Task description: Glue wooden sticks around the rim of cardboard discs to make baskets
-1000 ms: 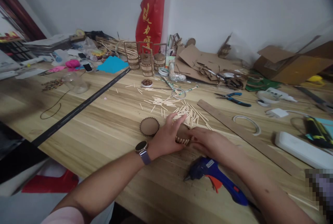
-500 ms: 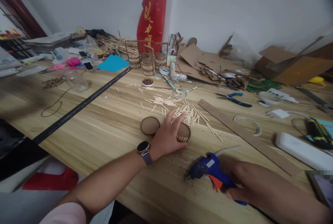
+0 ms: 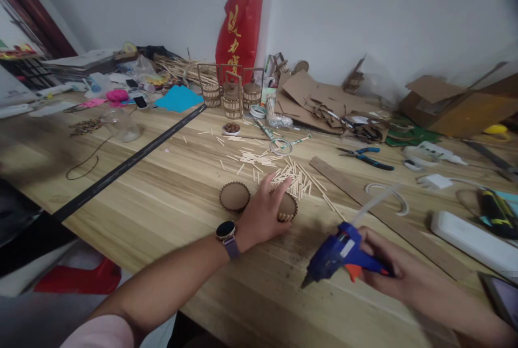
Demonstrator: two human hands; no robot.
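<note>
My left hand (image 3: 265,210), with a watch (image 3: 225,231) on its wrist, curls over the near side of a round brown piece (image 3: 287,206) edged with short sticks; thumb and fingers are around it. Just left of that hand a similar round piece (image 3: 234,197) lies on the wooden table (image 3: 162,218). My right hand (image 3: 382,261) grips the handle of a blue glue gun (image 3: 334,251), whose nozzle points down and left over the tabletop. Short pale sticks (image 3: 297,178) are scattered behind the left hand.
A cardboard strip (image 3: 364,199), blue-handled pliers (image 3: 366,158) and a white power strip (image 3: 473,240) lie on the right. Small lidded baskets (image 3: 232,101) stand in front of a red bag (image 3: 239,32). An open carton (image 3: 449,108) is at the back right.
The glue gun has been lifted from near the tabletop and moved slightly right by my right hand, its nozzle now tilted further down. My left hand stays at the round piece.
</note>
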